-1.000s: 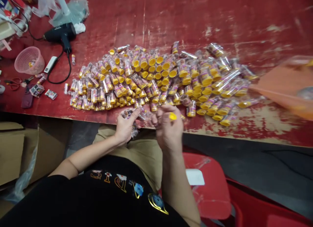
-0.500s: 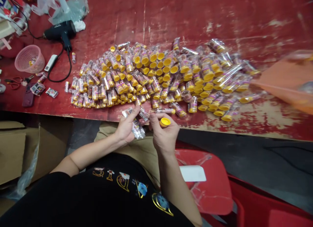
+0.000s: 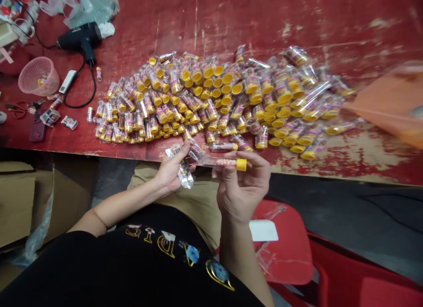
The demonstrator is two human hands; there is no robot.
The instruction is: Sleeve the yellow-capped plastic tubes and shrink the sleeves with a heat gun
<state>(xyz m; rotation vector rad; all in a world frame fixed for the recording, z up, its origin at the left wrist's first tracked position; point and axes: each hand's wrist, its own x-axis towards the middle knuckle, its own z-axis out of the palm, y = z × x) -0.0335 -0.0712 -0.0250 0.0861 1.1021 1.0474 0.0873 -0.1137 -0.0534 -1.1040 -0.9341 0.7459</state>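
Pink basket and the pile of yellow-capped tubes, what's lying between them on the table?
The head view shows a white rectangular device and a looping black cable lying there.

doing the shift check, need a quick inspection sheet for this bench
surface: worn red-painted workbench, paint chipped near the front edge
job's things: heap of transparent yellow-capped tubes
hands: left hand grips transparent plastic packets; right hand holds one tube level, cap to the right
clutter: pink plastic basket, scissors, black heat gun
cables: black cord from the heat gun, looped on the bench
surroundings: cardboard boxes at left, red plastic stool at right
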